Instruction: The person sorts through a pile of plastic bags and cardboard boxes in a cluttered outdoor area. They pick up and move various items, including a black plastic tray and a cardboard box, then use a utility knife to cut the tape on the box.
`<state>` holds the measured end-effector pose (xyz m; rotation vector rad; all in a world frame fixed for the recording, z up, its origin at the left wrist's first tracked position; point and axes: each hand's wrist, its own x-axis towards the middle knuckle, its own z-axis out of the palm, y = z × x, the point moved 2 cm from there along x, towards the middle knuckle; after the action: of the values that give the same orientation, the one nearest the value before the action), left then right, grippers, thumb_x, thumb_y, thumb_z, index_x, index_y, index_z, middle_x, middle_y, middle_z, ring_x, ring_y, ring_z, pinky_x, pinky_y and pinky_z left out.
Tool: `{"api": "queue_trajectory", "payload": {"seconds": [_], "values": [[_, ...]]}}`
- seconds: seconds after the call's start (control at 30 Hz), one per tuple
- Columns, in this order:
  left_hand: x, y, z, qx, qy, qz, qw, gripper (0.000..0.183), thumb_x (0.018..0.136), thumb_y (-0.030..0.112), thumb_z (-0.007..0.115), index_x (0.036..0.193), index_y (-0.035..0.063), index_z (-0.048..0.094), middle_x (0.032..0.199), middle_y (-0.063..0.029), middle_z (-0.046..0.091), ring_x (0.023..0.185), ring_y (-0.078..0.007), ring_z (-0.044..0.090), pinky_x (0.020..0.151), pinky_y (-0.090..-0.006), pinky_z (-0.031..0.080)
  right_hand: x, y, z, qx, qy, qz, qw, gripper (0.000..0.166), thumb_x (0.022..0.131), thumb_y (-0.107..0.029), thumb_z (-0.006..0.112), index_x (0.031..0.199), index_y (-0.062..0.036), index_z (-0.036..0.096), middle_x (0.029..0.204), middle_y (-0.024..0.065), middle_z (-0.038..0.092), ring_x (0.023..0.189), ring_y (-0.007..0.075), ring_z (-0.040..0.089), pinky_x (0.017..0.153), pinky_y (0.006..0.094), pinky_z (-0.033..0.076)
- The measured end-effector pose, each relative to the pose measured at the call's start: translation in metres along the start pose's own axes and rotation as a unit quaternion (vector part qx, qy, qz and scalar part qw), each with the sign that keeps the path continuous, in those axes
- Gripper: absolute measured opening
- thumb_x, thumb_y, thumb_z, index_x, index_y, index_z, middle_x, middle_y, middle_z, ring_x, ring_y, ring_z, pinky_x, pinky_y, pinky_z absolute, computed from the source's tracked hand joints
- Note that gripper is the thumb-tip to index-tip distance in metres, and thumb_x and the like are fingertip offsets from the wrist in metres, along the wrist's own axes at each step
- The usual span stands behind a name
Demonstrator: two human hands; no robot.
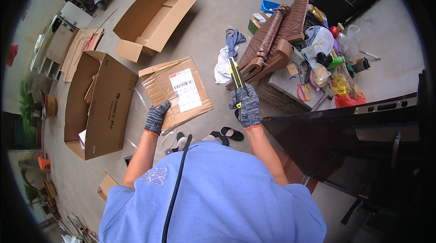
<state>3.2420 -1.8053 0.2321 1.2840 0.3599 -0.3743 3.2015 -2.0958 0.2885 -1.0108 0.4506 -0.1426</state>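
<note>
My left hand (157,118), in a grey knit glove with an orange cuff, grips a cardboard box (158,93) by its lower left side. The box is creased along its flaps and bears a white shipping label (186,90) with a barcode and writing. In my right hand (248,106), gloved alike, is a black and yellow utility knife (235,72), pointing away from me. Whether its blade is out I cannot tell. A gap lies between the knife and the box.
Two large open cardboard cartons stand on the concrete floor, one ahead (160,21) and one at left (110,106). Brown patterned panels (272,38) lean at right beside red-handled scissors (304,93), a hammer (323,98) and plastic bags. A dark door (340,134) stands close on my right.
</note>
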Motion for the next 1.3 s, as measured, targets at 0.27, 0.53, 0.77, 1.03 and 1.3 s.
{"api": "queue_trajectory", "payload": {"seconds": [0.27, 0.53, 0.77, 1.03, 1.3], "values": [[0.001, 0.004, 0.006, 0.001, -0.015, -0.009, 1.0, 0.04, 0.071, 0.013, 0.062, 0.106, -0.0005, 0.047, 0.091, -0.0089, 0.056, 0.075, -0.0173, 0.056, 0.064, -0.027, 0.048, 0.001, -0.008, 0.005, 0.049, -0.094, 0.038, 0.994, 0.031, 0.08, -0.012, 0.051, 0.108, -0.0039, 0.041, 0.076, 0.0057, 0.049, 0.058, 0.0128, 0.052, 0.049, 0.0252, 0.046], [0.001, -0.001, -0.005, 0.004, -0.004, 0.001, 1.0, 0.042, 0.07, 0.012, 0.062, 0.107, -0.0005, 0.046, 0.092, -0.0084, 0.056, 0.077, -0.0173, 0.055, 0.067, -0.0274, 0.047, 0.0, -0.007, 0.006, 0.037, -0.185, 0.033, 0.981, 0.042, 0.077, -0.011, 0.055, 0.115, -0.0051, 0.037, 0.083, 0.0068, 0.05, 0.067, 0.0157, 0.054, 0.057, 0.0273, 0.048], [-0.004, -0.002, -0.001, 0.005, -0.014, 0.004, 1.0, 0.042, 0.072, 0.012, 0.061, 0.109, -0.0001, 0.045, 0.095, -0.0089, 0.055, 0.079, -0.0174, 0.055, 0.068, -0.0277, 0.048, -0.001, -0.002, 0.005, 0.012, -0.138, 0.01, 0.99, 0.033, 0.081, -0.009, 0.047, 0.113, -0.004, 0.039, 0.079, 0.0067, 0.051, 0.063, 0.0149, 0.055, 0.052, 0.026, 0.049], [-0.006, 0.003, 0.007, 0.031, -0.02, 0.003, 0.999, 0.041, 0.071, 0.012, 0.062, 0.107, -0.0006, 0.046, 0.093, -0.0087, 0.055, 0.077, -0.0168, 0.055, 0.068, -0.0275, 0.047, -0.005, 0.009, 0.011, 0.01, -0.092, 0.027, 0.995, 0.021, 0.082, -0.011, 0.046, 0.101, -0.0024, 0.043, 0.076, 0.0063, 0.052, 0.059, 0.0135, 0.054, 0.05, 0.0271, 0.05], [-0.007, 0.009, 0.017, 0.036, -0.016, -0.006, 0.999, 0.038, 0.07, 0.011, 0.063, 0.104, -0.0009, 0.049, 0.091, -0.0085, 0.056, 0.075, -0.0165, 0.055, 0.067, -0.0269, 0.047, 0.001, 0.01, 0.011, 0.007, -0.068, 0.04, 0.997, 0.02, 0.082, -0.007, 0.046, 0.1, -0.0007, 0.043, 0.072, 0.0057, 0.05, 0.054, 0.0119, 0.053, 0.05, 0.0269, 0.051]]}}
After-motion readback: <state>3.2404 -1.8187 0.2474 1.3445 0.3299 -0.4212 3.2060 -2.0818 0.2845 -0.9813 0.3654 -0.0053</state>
